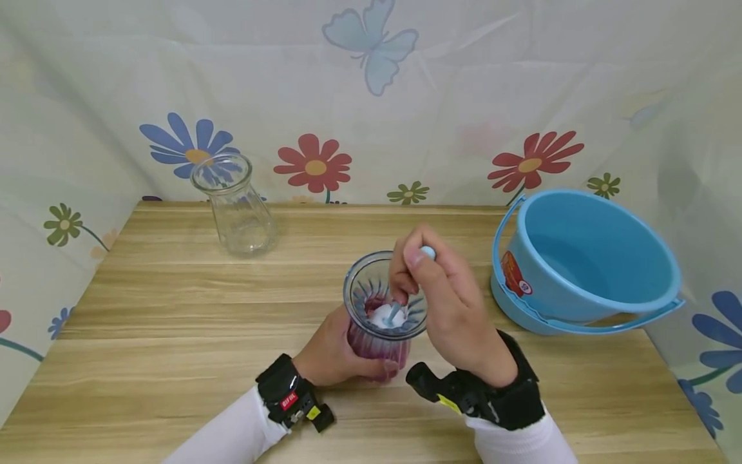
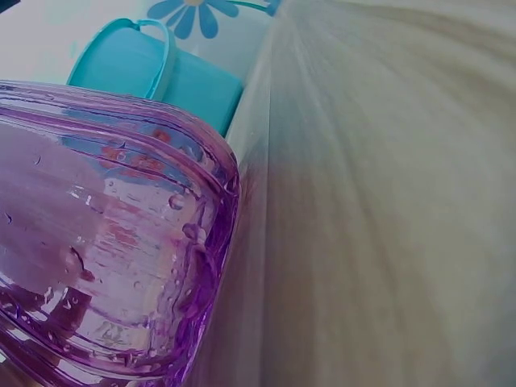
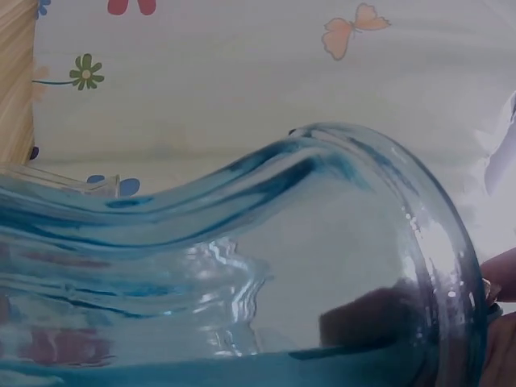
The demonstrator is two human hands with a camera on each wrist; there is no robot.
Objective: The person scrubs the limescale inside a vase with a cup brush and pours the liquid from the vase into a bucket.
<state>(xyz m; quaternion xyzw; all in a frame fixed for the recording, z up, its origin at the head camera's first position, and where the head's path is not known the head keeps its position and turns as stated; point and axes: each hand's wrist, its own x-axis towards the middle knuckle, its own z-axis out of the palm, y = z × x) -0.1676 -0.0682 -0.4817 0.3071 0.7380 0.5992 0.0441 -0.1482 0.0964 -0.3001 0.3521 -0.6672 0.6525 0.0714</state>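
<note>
A: Seeing what as the biggest thing?

B: Seeing a pale backdrop (image 1: 464, 96), printed with flowers and a blue butterfly, spreading behind and beside a wood-grained table (image 1: 191, 322).

A: Finding what on the table?

B: Finding a light blue bucket (image 1: 556, 293) at the right, showing a handle (image 1: 626, 327) looped round its near side.

A: Going down to the glass?

B: Looking at a ribbed glass vase (image 1: 379, 349), shading from blue at the rim to purple below, being held over the table's near middle, left of the bucket. Being unable to tell contact between base and table. Also spotting a clear glass vase (image 1: 243, 222), standing near the far left corner, well apart from both hands.

A: Checking the hands?

B: Seeing the left hand (image 1: 327, 354) wrapped round the lower part of the ribbed glass vase, thumb across the near side, some fingers hiding behind the glass. Seeing the right hand (image 1: 449, 296) above the rim, fingers curled tightly round a blue-handled tool (image 1: 397, 312).

A: Reaching where with that tool?

B: Slanting down inside the ribbed glass vase, ending in a white head; being unable to tell bristles from sponge.

A: Wearing anything?

B: Wearing black straps with small cameras, a left one (image 1: 295, 399) and a right one (image 1: 449, 390).

A: Noticing anything tinier?

B: Noticing droplets (image 2: 176, 201) on the purple glass, in the left wrist view.
</note>
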